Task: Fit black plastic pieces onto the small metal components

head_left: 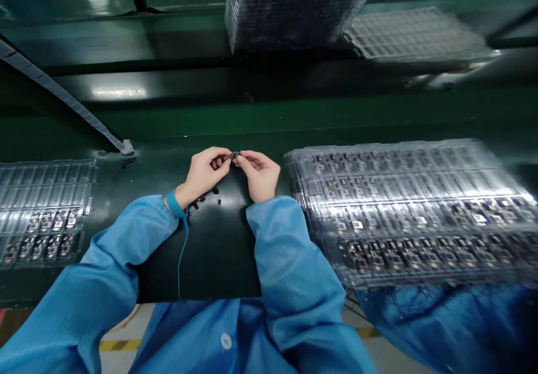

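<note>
In the head view, left hand and right hand pinch a small dark part, fingertips closed on it, over the bench, left of the tray stack. One slip could lose it among black scraps, also left of the stack, where a trailing blue cord might snag; another tray sits farther left.

Two hands, one wristband, one cord, one button

A pale wrapped cable slants above striped floor tape.
</note>
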Available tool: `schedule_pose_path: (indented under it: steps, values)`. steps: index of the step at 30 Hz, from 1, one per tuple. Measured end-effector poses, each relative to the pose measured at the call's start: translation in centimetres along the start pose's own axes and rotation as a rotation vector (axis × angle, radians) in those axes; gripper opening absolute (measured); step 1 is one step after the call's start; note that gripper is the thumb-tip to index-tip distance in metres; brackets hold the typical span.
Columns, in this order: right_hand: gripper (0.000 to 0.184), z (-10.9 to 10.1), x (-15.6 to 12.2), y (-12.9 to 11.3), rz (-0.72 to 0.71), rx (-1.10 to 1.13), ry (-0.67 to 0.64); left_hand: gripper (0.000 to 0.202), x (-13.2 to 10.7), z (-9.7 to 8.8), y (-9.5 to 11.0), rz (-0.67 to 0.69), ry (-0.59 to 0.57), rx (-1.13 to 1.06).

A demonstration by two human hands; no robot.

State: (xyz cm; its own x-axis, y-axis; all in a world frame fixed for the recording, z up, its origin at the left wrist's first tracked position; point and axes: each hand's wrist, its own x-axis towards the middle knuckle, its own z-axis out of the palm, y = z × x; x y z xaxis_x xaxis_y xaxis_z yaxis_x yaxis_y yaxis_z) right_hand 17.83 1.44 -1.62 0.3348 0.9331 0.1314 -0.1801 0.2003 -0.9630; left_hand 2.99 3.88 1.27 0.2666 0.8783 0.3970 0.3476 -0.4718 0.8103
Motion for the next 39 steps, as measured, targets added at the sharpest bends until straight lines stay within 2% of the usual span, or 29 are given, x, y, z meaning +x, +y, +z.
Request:
schedule_pose_path:
  steps: [3, 6, 17, 25, 31, 36, 39]
  values:
    - [0.025, 0.0, 0.0, -0.2, 0.019, 0.023, -0.022, 0.015, 0.2, 0.1, -0.7, -0.105, -0.021, -0.103]
    - [0.026, 0.1, 0.0, -0.3, 0.032, 0.028, -0.038, 0.016, 0.3, 0.1, -1.1, -0.149, -0.038, -0.154]
    - [0.029, -0.1, 0.0, -0.1, 0.031, -0.010, -0.007, 0.016, 0.1, 0.2, -0.8, -0.131, -0.034, -0.161]
    - [0.028, -0.1, 0.0, 0.1, 0.037, -0.007, -0.006, 0.016, 0.2, 0.3, -1.4, -0.150, -0.082, -0.260]
    - [0.029, 0.0, -0.1, -0.1, 0.037, 0.036, -0.042, 0.016, 0.2, 0.2, -1.2, -0.136, -0.039, -0.184]
    - [0.032, 0.1, -0.1, 0.0, 0.041, -0.006, 0.007, 0.014, 0.1, 0.1, -0.6, -0.049, 0.017, -0.039]
    - [0.031, 0.2, -0.1, 0.0, 0.029, -0.014, 0.030, 0.014, 0.0, 0.1, -0.1, 0.014, 0.000, 0.034]
